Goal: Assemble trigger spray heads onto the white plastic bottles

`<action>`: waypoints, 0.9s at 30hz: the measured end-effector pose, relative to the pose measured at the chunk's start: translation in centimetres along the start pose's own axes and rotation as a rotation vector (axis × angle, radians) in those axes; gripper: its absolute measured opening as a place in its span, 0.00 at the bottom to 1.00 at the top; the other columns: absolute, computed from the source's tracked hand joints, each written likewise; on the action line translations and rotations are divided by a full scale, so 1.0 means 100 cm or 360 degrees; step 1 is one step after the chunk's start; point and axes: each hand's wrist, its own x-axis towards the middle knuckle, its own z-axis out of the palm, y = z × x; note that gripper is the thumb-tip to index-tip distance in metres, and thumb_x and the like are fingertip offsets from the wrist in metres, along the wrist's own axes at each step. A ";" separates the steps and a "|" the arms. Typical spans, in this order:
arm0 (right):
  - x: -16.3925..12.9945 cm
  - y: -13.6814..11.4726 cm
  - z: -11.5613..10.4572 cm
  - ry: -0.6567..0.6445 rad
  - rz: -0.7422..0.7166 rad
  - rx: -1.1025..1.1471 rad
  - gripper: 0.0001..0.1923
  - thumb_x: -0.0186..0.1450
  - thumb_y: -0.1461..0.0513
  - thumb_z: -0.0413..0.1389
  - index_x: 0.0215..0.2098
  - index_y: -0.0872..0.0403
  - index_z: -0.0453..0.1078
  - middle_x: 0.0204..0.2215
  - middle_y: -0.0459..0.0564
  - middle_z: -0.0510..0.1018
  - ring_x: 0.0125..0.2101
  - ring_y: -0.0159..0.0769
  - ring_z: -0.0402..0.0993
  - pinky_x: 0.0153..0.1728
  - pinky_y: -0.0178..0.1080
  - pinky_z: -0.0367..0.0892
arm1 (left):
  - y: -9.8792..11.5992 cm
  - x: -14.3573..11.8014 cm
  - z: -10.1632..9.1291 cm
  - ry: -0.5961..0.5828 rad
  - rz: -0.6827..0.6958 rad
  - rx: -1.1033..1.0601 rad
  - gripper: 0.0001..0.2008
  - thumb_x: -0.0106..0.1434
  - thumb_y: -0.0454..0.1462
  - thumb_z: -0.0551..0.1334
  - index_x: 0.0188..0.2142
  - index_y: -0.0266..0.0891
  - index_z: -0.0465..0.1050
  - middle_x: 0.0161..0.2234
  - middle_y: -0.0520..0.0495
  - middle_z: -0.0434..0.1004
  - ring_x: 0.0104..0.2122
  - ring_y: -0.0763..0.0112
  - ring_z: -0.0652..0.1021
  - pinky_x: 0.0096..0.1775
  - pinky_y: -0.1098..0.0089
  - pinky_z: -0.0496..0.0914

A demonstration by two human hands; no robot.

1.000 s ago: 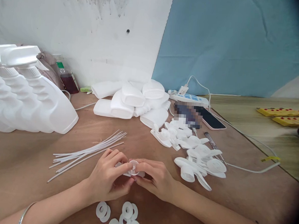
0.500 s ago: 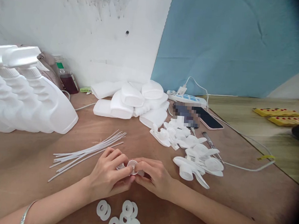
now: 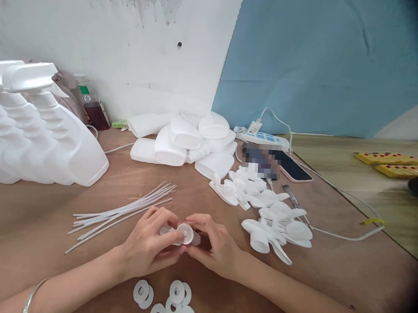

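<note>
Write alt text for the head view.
Left hand and right hand together grip a small white sprayer part above a brown table. Thin tubes, white rings and trigger heads lie around.

Your left hand [image 3: 149, 245] and right hand [image 3: 214, 246] together pinch a small white plastic cap [image 3: 184, 233] above the table's [image 3: 28, 225] near edge; white washers [image 3: 166, 303] lie just below.

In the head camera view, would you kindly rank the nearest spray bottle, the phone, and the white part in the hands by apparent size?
1. Spray bottle, by far the largest, though it also stands closer than the phone.
2. Phone.
3. White part, pinched between left hand and right hand, partly hidden by fingers.
</note>
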 end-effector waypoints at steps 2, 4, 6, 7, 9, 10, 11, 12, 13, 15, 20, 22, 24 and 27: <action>0.000 0.000 0.000 0.0016 -0.0021 -0.0022 0.19 0.61 0.59 0.53 0.47 0.52 0.51 0.36 0.48 0.74 0.33 0.30 0.75 0.33 0.32 0.69 | 0.000 0.000 0.001 0.0007 -0.0021 -0.0001 0.05 0.56 0.32 0.57 0.34 0.38 0.64 0.33 0.45 0.67 0.32 0.70 0.68 0.34 0.69 0.62; 0.000 0.000 0.000 0.0023 -0.0045 -0.0050 0.19 0.61 0.60 0.53 0.47 0.52 0.51 0.37 0.49 0.74 0.34 0.30 0.75 0.33 0.32 0.69 | 0.001 0.000 0.001 0.0039 -0.0018 0.0030 0.08 0.55 0.33 0.58 0.36 0.37 0.63 0.34 0.44 0.68 0.33 0.68 0.69 0.35 0.67 0.63; 0.000 0.000 0.000 0.0024 -0.0060 -0.0072 0.19 0.60 0.61 0.53 0.47 0.52 0.51 0.38 0.49 0.73 0.35 0.31 0.75 0.34 0.32 0.69 | 0.002 0.000 0.001 0.0010 0.0007 0.0090 0.12 0.55 0.34 0.58 0.39 0.36 0.62 0.37 0.42 0.68 0.36 0.65 0.70 0.36 0.66 0.63; 0.000 0.000 0.000 0.0024 -0.0068 -0.0080 0.19 0.60 0.62 0.53 0.47 0.52 0.51 0.39 0.49 0.73 0.35 0.31 0.75 0.34 0.32 0.69 | 0.002 0.001 0.000 -0.0018 0.0016 0.0120 0.13 0.54 0.34 0.58 0.40 0.36 0.63 0.38 0.41 0.67 0.37 0.64 0.70 0.37 0.65 0.64; 0.000 -0.001 -0.001 0.0027 -0.0080 -0.0084 0.19 0.60 0.62 0.53 0.47 0.51 0.51 0.38 0.49 0.73 0.35 0.31 0.75 0.34 0.33 0.69 | 0.003 0.002 -0.002 -0.0051 0.0028 0.0156 0.13 0.54 0.35 0.57 0.41 0.36 0.64 0.38 0.40 0.67 0.37 0.63 0.70 0.37 0.64 0.64; 0.001 -0.001 -0.001 0.0025 -0.0081 -0.0080 0.19 0.60 0.62 0.53 0.47 0.51 0.51 0.38 0.49 0.73 0.36 0.32 0.75 0.34 0.33 0.69 | 0.003 0.003 -0.003 -0.0054 0.0022 0.0164 0.13 0.54 0.35 0.57 0.41 0.36 0.64 0.39 0.40 0.67 0.37 0.63 0.70 0.37 0.64 0.64; 0.001 -0.001 -0.001 0.0022 -0.0081 -0.0076 0.19 0.60 0.62 0.53 0.47 0.51 0.51 0.38 0.49 0.73 0.36 0.32 0.75 0.34 0.33 0.69 | 0.004 0.004 -0.003 -0.0052 0.0011 0.0168 0.13 0.54 0.35 0.57 0.40 0.36 0.65 0.39 0.40 0.67 0.37 0.63 0.70 0.37 0.64 0.64; 0.001 -0.001 -0.001 0.0020 -0.0077 -0.0073 0.19 0.60 0.62 0.53 0.47 0.51 0.51 0.38 0.49 0.73 0.36 0.32 0.75 0.34 0.33 0.69 | 0.004 0.005 -0.003 -0.0057 -0.0003 0.0171 0.12 0.55 0.35 0.57 0.40 0.36 0.65 0.39 0.40 0.68 0.37 0.63 0.70 0.37 0.64 0.64; 0.002 -0.001 -0.001 0.0020 -0.0071 -0.0070 0.19 0.60 0.62 0.53 0.47 0.51 0.52 0.39 0.49 0.74 0.36 0.32 0.75 0.34 0.33 0.69 | 0.004 0.005 -0.003 -0.0073 -0.0022 0.0170 0.12 0.55 0.35 0.57 0.40 0.36 0.65 0.39 0.40 0.68 0.37 0.63 0.70 0.37 0.64 0.64; 0.001 0.000 0.000 0.0012 -0.0057 -0.0067 0.19 0.59 0.63 0.53 0.47 0.51 0.51 0.38 0.49 0.74 0.36 0.32 0.75 0.34 0.34 0.69 | 0.005 0.005 -0.001 -0.0112 -0.0057 0.0165 0.11 0.55 0.35 0.57 0.39 0.36 0.66 0.38 0.41 0.69 0.37 0.63 0.70 0.37 0.64 0.64; -0.001 0.001 0.001 0.0017 -0.0117 -0.0127 0.18 0.60 0.62 0.52 0.47 0.52 0.52 0.38 0.50 0.74 0.36 0.33 0.74 0.35 0.35 0.69 | 0.009 0.005 -0.003 -0.0110 -0.0048 0.0077 0.12 0.56 0.34 0.55 0.41 0.36 0.63 0.38 0.42 0.69 0.36 0.64 0.69 0.37 0.64 0.63; -0.001 0.000 0.000 0.0020 -0.0123 -0.0158 0.17 0.61 0.61 0.52 0.47 0.52 0.53 0.38 0.50 0.74 0.35 0.33 0.74 0.34 0.34 0.69 | 0.008 0.011 -0.013 -0.0033 -0.0005 0.0052 0.12 0.57 0.33 0.54 0.42 0.36 0.61 0.37 0.42 0.69 0.36 0.65 0.69 0.37 0.64 0.62; 0.000 -0.002 -0.001 0.0007 -0.0083 -0.0179 0.17 0.61 0.60 0.52 0.47 0.53 0.53 0.38 0.50 0.74 0.34 0.33 0.74 0.35 0.35 0.69 | 0.005 0.019 -0.028 0.0000 -0.0029 0.0214 0.08 0.58 0.34 0.53 0.39 0.36 0.61 0.34 0.43 0.70 0.34 0.65 0.69 0.35 0.65 0.62; 0.002 -0.004 -0.002 -0.0028 -0.0048 -0.0196 0.16 0.62 0.60 0.52 0.46 0.53 0.55 0.38 0.51 0.74 0.35 0.34 0.74 0.35 0.36 0.69 | -0.009 0.021 -0.053 -0.0343 -0.0262 0.0836 0.04 0.58 0.35 0.53 0.29 0.37 0.63 0.27 0.44 0.69 0.28 0.63 0.70 0.30 0.65 0.59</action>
